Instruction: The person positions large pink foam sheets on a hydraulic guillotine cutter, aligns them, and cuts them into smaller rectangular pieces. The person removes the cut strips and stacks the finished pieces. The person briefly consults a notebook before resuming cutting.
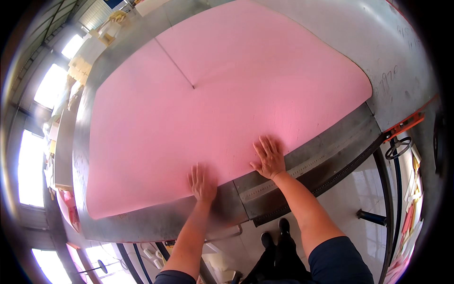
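A large pink sheet with rounded corners lies spread over a grey metal table. Near its front edge, my left hand rests palm down on the pink surface, fingers stretched forward. Farther right, my right hand also presses flat on the sheet close to its edge, with the thumb spread to the left. Neither hand holds anything. A thin dark rod or line runs from the sheet's far edge to a small dark tip near its middle.
Along the table's front runs a ruler strip above a dark toothed rail. An orange bracket and a handwheel sit at the right corner. Foam-like pieces are stacked at far left; table legs stand below.
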`<state>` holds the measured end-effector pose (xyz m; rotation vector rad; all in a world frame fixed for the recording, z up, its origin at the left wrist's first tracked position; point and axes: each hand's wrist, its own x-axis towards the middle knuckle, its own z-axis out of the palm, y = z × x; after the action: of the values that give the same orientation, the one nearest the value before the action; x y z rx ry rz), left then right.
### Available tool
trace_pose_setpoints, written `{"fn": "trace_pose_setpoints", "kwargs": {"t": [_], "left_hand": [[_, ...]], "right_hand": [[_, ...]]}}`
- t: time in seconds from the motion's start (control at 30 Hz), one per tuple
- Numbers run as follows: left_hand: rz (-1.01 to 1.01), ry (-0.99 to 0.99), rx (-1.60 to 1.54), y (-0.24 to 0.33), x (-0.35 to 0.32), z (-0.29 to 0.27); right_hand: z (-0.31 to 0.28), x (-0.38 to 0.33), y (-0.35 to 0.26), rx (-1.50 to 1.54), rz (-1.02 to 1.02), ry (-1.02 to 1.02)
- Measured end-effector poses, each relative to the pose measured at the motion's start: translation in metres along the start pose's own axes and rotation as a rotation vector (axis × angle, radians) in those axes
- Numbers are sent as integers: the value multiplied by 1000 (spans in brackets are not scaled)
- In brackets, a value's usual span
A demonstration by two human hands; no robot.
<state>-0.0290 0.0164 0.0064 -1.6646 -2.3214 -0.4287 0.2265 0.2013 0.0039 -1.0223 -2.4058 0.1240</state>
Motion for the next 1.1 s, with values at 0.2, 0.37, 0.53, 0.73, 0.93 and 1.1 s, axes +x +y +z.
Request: {"fn": "trace_pose_setpoints", "kwargs": {"t": [0.2, 0.37, 0.53, 0.73, 0.93, 1.1], "left_hand": [[-25, -34, 10, -1, -8, -7], [-4, -3, 62, 0, -14, -8], [24, 60, 87, -3, -17, -8], [60, 115, 112, 3, -17, -9], [-79, 75, 126, 3, -22, 4], [-130, 146, 157, 8, -21, 4]], "right_hand": [[6, -10, -8, 55, 5, 22], [8, -11, -6, 55, 3, 7], [6, -12, -11, 61, -3, 12], [5, -18, -6, 92, -6, 87], [7, -10, -8, 175, -8, 132], [-5, -2, -6, 173, -13, 78]]}}
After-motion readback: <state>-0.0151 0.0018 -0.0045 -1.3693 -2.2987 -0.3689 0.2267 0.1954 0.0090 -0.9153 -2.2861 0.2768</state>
